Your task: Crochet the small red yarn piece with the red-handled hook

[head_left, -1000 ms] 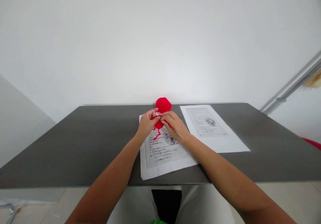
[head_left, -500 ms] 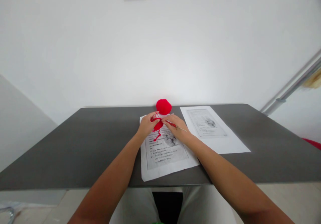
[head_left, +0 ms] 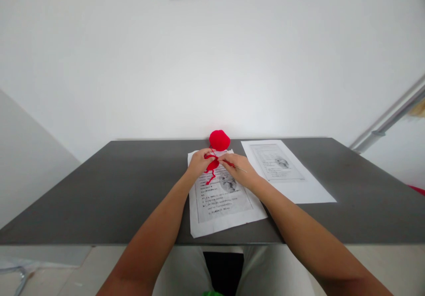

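Observation:
My left hand (head_left: 198,163) is closed on a small red crocheted piece (head_left: 212,165), with a strand of red yarn running up by its fingers. In my right hand (head_left: 239,168) is a thin crochet hook (head_left: 239,169), its red grip between the fingers and its metal end sticking out toward the wrist. The hook's tip meets the piece, though the fingers hide the exact contact. A loose red tail (head_left: 210,180) hangs below the piece over the printed sheet. Just behind both hands rests a red ball of yarn (head_left: 219,140).
Under my hands lies a creased printed sheet (head_left: 226,214). A second printed sheet (head_left: 308,194) is to the right on the dark table (head_left: 142,172). The white wall (head_left: 212,66) rises at the table's back edge, close behind the yarn ball.
The whole view has shifted slightly, so everything sits a little further right. Both hands keep their hold on the crocheted piece and the hook, with only small finger movement.

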The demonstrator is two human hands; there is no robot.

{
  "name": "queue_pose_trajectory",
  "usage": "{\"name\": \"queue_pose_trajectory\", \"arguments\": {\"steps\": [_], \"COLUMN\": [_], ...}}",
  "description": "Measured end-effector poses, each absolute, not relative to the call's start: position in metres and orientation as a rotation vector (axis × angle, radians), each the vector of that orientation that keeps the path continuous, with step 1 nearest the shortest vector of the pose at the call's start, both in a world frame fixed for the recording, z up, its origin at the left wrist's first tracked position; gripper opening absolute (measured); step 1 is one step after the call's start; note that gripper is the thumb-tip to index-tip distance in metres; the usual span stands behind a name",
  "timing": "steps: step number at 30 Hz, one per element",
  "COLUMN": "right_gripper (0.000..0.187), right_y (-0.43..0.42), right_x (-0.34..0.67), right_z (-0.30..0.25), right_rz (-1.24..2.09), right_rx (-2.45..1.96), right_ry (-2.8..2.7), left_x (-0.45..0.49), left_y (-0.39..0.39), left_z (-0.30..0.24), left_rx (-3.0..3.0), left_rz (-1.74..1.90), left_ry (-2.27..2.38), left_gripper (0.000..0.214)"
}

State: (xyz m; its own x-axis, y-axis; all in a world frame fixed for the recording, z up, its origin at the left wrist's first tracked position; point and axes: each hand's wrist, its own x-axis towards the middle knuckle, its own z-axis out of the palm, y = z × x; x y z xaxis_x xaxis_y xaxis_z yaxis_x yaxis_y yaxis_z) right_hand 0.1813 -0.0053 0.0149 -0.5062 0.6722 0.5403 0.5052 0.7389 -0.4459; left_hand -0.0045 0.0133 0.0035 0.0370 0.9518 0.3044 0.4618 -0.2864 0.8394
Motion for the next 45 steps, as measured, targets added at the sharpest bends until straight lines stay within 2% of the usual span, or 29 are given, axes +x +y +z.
{"name": "queue_pose_trajectory", "arguments": {"steps": [9,16,20,27,30,34,36,39,45], "right_gripper": [0.019,0.014,0.018,0.017,0.015,0.027,0.030,0.028,0.018], "right_y": [-0.007,-0.005,-0.003,-0.011,-0.010,-0.004,-0.002,-0.002,-0.010], "right_x": [0.182,0.180,0.179,0.180,0.179,0.175,0.174,0.173,0.178], "right_z": [0.016,0.013,0.012,0.019,0.019,0.015,0.014,0.014,0.020], "right_rz": [0.112,0.580,0.745,0.505,0.726,1.226,1.354,1.311,0.927], "right_rx": [-0.814,-0.939,-0.942,-0.837,-0.890,-0.857,-0.811,-0.740,-0.645], "right_ry": [-2.360,-1.954,-1.774,-2.166,-1.965,-1.518,-1.379,-1.345,-1.681], "left_x": [-0.006,-0.006,-0.007,-0.014,-0.018,-0.023,-0.024,-0.023,-0.022], "left_y": [0.013,0.013,0.014,0.014,0.014,0.011,0.007,0.002,0.000], "left_z": [0.005,0.003,0.002,0.004,0.001,0.001,0.004,0.010,0.013], "left_rx": [1.832,1.788,1.774,1.783,1.680,1.313,1.160,1.025,0.986], "left_rz": [1.170,1.201,1.208,1.187,1.181,1.121,1.095,1.077,0.959], "left_ry": [1.432,1.436,1.434,1.416,1.351,1.113,0.986,0.859,0.781], "left_gripper": [0.013,0.013,0.013,0.011,0.011,0.016,0.019,0.024,0.039]}}
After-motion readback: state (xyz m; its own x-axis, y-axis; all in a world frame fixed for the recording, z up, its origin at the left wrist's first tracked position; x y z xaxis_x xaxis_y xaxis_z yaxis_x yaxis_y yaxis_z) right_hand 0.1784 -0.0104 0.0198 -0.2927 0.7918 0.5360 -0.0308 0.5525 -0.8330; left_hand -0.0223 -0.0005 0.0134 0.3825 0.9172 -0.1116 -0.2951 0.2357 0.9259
